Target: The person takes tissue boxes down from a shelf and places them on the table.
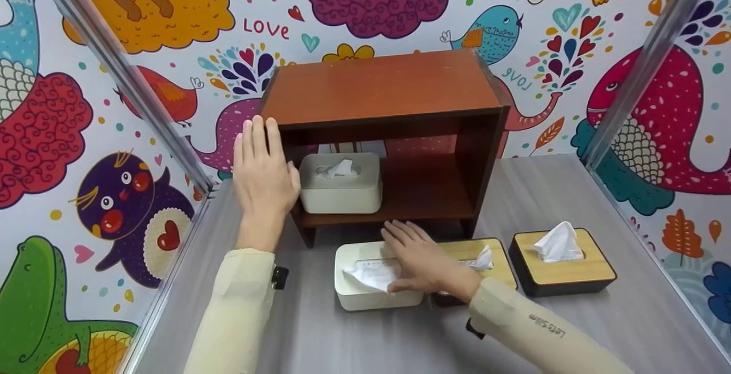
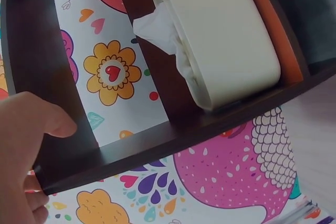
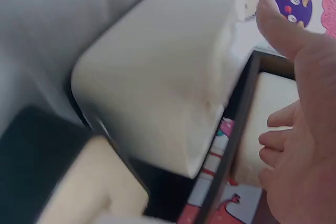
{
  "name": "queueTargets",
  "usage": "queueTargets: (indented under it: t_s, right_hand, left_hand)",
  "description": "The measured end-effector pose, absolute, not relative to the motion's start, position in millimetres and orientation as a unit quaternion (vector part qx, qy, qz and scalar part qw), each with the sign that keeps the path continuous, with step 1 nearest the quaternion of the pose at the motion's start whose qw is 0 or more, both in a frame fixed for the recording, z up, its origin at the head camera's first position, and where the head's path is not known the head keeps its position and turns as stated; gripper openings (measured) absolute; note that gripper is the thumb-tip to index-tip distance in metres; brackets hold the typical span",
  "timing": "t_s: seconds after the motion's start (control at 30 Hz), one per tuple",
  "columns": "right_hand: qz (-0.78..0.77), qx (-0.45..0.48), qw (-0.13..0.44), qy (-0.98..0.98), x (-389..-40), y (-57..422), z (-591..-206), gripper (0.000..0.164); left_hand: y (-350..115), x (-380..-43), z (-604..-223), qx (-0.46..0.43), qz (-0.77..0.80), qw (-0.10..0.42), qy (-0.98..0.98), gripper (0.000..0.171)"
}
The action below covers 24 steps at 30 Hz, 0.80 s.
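My left hand (image 1: 265, 177) is at the left front edge of a small brown wooden shelf (image 1: 388, 88), its fingers straight and pointing up. In the left wrist view the thumb (image 2: 60, 124) lies by the shelf's dark edge. Inside the shelf, at its left, stands a cream tissue box (image 1: 340, 198) with a tissue poking out. My right hand (image 1: 425, 260) is above a second cream tissue box (image 1: 349, 297) in front of the shelf, fingers extended and gripping nothing. Whether it touches this box cannot be told. A white tissue (image 1: 374, 274) sticks out of the box's top.
Right of the second cream box, partly behind my right arm, is a wood-topped tissue box (image 1: 497, 254). Another wood-topped tissue box with a black base (image 1: 562, 271) stands farther right on the grey table (image 1: 320, 345). Patterned walls with metal posts (image 1: 645, 71) enclose the table.
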State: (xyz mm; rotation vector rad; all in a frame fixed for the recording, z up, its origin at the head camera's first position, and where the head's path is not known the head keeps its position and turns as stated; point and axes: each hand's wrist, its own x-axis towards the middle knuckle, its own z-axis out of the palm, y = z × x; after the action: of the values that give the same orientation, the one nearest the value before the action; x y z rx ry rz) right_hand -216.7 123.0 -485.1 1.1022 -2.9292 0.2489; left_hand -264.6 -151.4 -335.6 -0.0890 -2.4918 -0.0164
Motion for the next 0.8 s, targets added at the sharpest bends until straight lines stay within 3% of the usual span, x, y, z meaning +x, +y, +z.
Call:
queueTargets:
  t_s: [0.4, 0.57, 0.8]
  right_hand:
    - [0.1, 0.325, 0.084, -0.937, -225, 188, -448, 0.085]
    - [0.128, 0.3, 0.081, -0.942, -223, 214, -434, 0.077]
    - [0.137, 0.227, 0.046, -0.963, -219, 248, -409, 0.066]
  left_hand:
    - [-152, -268, -350, -0.029, -0.058, 0.326, -0.943, 0.091]
    - [-151, -268, -357, -0.038, -0.054, 0.342, -0.937, 0.094]
    - [-140, -265, -370, -0.111, -0.047, 0.391, -0.912, 0.08]
